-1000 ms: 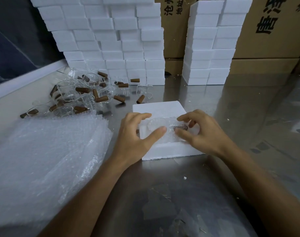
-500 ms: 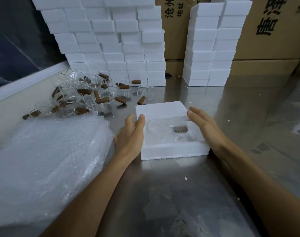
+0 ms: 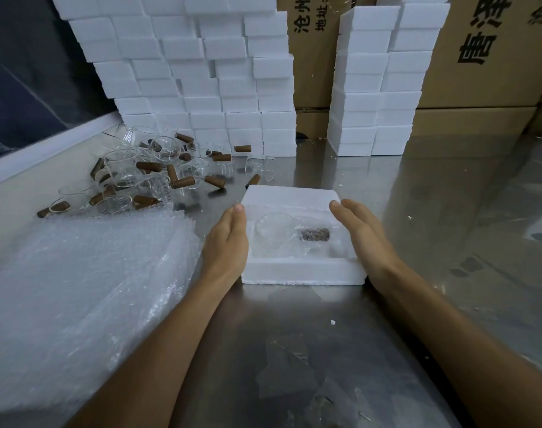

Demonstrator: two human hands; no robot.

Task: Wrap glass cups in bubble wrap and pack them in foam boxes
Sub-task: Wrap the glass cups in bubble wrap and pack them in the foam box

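A white foam box [image 3: 300,271] lies open on the steel table in front of me. In its hollow lies a glass cup wrapped in bubble wrap [image 3: 282,236], its brown wooden handle [image 3: 314,234] pointing right. My left hand [image 3: 228,245] lies flat against the box's left side, fingers straight. Along the right side, my right hand [image 3: 363,234] does the same. A thick stack of bubble wrap sheets [image 3: 78,291] lies at the left. Several unwrapped glass cups with brown handles [image 3: 146,171] lie in a heap at the back left.
Two stacks of white foam boxes stand at the back, a wide stack [image 3: 195,75] on the left and a narrower stack [image 3: 384,81] on the right. Behind them are cardboard cartons [image 3: 485,57] with printed characters. Small foam crumbs [image 3: 332,322] dot the steel table.
Both hands left the wrapped cup inside the box, opened, and moved out to the box's left and right sides. The cup stays in the hollow.
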